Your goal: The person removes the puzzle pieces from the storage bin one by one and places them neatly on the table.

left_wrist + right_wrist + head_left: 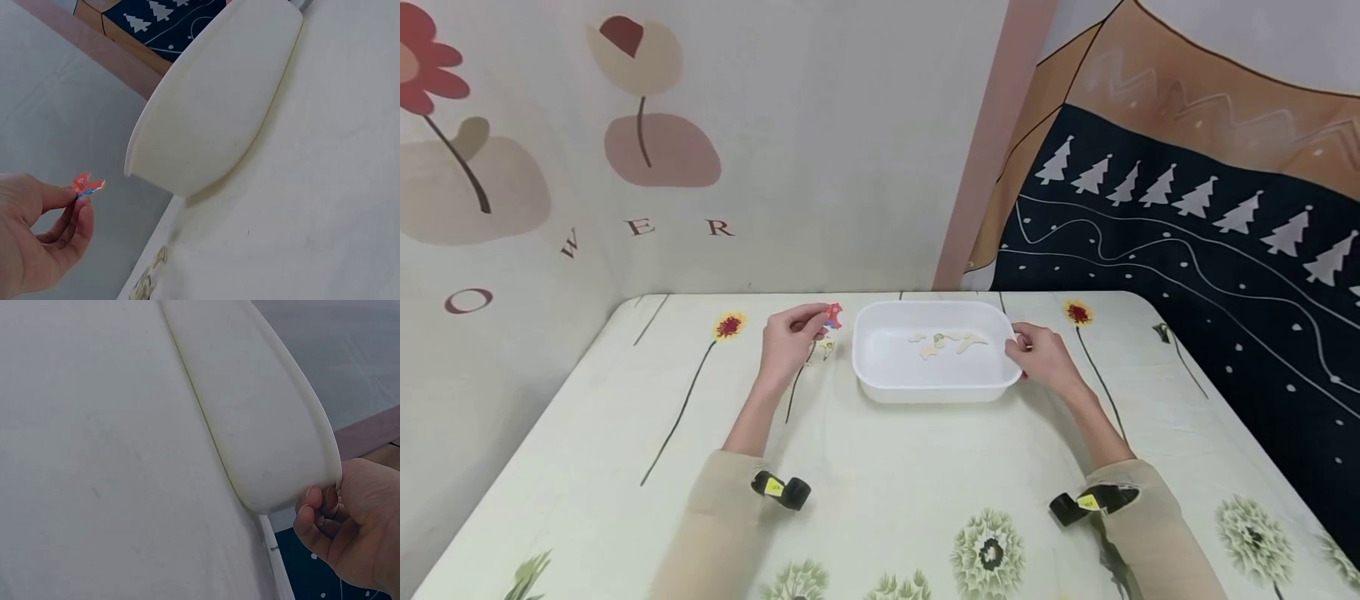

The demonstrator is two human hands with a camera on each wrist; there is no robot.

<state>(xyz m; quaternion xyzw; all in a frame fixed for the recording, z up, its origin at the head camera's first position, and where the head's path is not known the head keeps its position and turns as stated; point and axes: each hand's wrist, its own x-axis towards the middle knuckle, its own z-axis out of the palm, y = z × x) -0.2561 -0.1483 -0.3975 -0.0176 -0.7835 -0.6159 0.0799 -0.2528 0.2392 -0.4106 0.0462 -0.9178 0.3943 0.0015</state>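
My left hand point(788, 343) pinches a small red-and-blue puzzle piece point(833, 315) between thumb and fingers, left of a white plastic basin point(931, 395). In the left wrist view the puzzle piece point(86, 185) shows a notched edge, and the left hand point(37, 231) is apart from the basin point(187, 137). Several pale, irregular flat pieces point(972, 342) lie on the basin's floor. My right hand point(1043, 357) grips the basin's right end at the rim. From the right wrist, its fingers point(310, 499) curl against the basin's end wall point(275, 425).
A white tablecloth point(880, 467) printed with flowers covers the table. Behind it hangs a pale curtain point(820, 167) with flower prints; a dark cloth with tree prints point(1150, 225) hangs at the right. Black wrist cameras point(782, 490) sit on both sleeves.
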